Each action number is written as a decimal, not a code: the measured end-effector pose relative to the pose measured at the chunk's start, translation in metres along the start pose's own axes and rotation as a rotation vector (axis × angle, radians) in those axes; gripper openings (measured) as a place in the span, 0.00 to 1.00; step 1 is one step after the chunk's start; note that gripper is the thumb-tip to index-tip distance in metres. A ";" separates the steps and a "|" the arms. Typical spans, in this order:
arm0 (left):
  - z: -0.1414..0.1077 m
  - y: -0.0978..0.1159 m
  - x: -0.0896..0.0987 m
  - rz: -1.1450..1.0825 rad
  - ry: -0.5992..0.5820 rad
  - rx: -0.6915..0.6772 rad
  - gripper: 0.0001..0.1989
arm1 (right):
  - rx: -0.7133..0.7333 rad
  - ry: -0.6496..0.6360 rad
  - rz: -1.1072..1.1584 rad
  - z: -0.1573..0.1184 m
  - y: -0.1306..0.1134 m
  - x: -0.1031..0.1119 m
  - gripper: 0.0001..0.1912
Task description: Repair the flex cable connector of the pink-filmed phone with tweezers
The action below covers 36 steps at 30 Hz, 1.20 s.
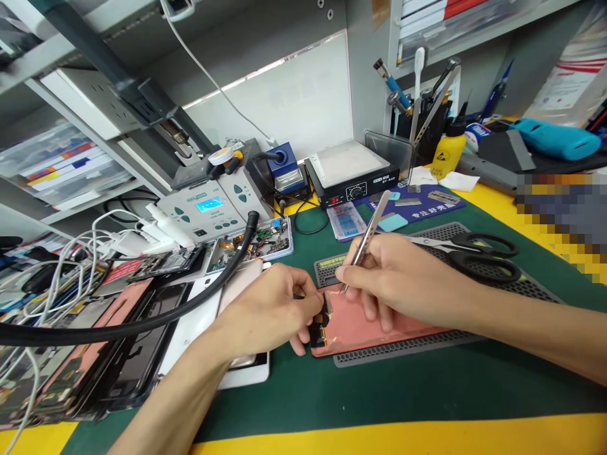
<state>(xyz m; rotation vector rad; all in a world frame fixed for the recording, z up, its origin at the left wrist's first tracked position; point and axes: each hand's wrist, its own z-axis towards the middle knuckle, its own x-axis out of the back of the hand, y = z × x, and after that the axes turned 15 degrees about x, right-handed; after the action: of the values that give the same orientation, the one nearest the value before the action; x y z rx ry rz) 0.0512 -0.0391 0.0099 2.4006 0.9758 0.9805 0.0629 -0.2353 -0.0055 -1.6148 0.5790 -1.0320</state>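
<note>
A phone screen panel (393, 324) with a pinkish-red back lies on a grey perforated mat (374, 356). My right hand (386, 278) grips metal tweezers (372, 230), their tips pointing down at the panel's left part. At the panel's left end, my left hand (284, 303) has thumb and forefinger pinched together by a black flex cable (318, 328). Whether these fingers hold the cable or only press beside it is hidden. Black-handled scissors (484, 256) rest on the mat behind my right wrist.
A black hose (208, 284) arcs over phones and screens on the left. Behind stand a grey hot-air station (213, 215) and a heating plate (351, 174). An open tray of small circuit parts (265, 243) sits nearby. A yellow bottle (448, 151) and a tool holder (429, 120) are at back right.
</note>
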 end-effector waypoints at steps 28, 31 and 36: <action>-0.006 0.007 -0.004 0.120 0.075 0.017 0.10 | 0.002 0.021 0.005 0.003 0.005 0.001 0.15; -0.006 0.009 -0.005 0.139 0.067 0.017 0.11 | 0.011 0.022 0.001 0.003 0.007 0.001 0.15; -0.002 0.004 -0.006 0.007 -0.008 0.038 0.10 | 0.035 0.030 0.002 0.004 0.010 0.001 0.14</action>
<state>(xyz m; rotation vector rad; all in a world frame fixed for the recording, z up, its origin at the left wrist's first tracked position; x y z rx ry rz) 0.0485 -0.0459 0.0104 2.4383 0.9923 0.9619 0.0679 -0.2374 -0.0143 -1.5704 0.5796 -1.0610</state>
